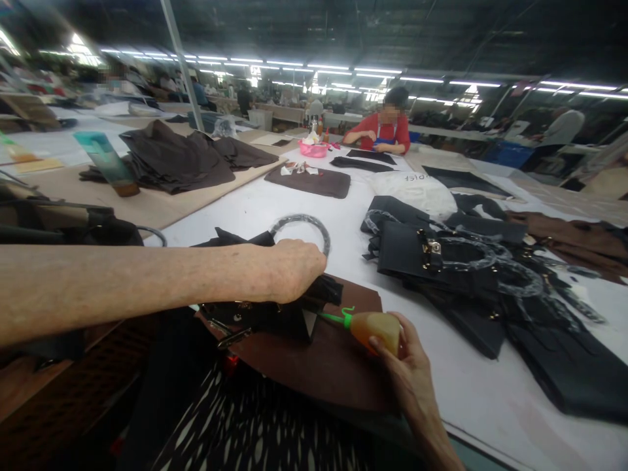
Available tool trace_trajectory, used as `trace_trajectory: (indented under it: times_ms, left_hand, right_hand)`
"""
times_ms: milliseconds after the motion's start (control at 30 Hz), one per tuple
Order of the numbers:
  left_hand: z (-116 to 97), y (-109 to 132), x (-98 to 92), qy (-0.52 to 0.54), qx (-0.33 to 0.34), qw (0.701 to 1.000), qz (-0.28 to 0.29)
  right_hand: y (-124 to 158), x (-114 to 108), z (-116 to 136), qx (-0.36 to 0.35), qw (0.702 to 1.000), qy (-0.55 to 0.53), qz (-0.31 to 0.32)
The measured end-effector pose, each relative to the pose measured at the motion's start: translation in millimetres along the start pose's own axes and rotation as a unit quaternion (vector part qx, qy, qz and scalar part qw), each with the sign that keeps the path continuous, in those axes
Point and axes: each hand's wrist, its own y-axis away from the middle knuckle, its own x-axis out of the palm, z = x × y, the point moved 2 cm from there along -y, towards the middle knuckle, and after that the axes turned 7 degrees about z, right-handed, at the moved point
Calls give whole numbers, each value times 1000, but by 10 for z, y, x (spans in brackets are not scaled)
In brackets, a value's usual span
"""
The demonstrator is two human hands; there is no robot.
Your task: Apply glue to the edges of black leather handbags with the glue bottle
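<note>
Big room [275,26] lit by rows of lamps [377,70]

One white table [216,212] is covered with many things. At its far side one person [402,127] in red is seen, with two black strips [371,156] laid close by. One pink basket [313,150] is set near that person.

At the table's near edge, one black bag [287,320] is laid on one brown board [343,379]. One ring handle [307,219], wrapped in clear film, is held up at its back. The bag is reached over by the left hand [299,271]. Its fingers are hidden, so it cannot be told if they are closed on the bag.

One yellow bottle [377,330] is held by the right hand [412,356], with thumb and fingers wrapped round it. The bottle is tipped on its side, and its one green tip [333,318] is pointed at the bag's edge. Whether they touch cannot be told.

On the right, more black bags [400,252] are heaped, too mixed up to be counted. At least two wrapped rings [473,264] are seen there. One white sack [412,190] is set behind. On the left, one blue-green bottle [105,163] is placed beside one heap of brown cloth [181,157].
</note>
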Motion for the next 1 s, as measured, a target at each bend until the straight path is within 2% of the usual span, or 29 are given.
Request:
trace_trajectory:
  times_ms: [367,600,767,1000]
  left_hand:
    - [108,-9,104,8,13,999,-44]
    - [150,46,151,66,5,997,-33]
    - [108,36,93,65,7,998,-20]
    - [73,67,104,65,-15,998,5]
  right_hand:
    - [19,-27,57,5,1000,-8,-13]
    - [6,-56,38,12,999,-28,-20]
    - [13,-3,108,12,999,-39,13]
    - [51,-15,135,14,1000,12,12]
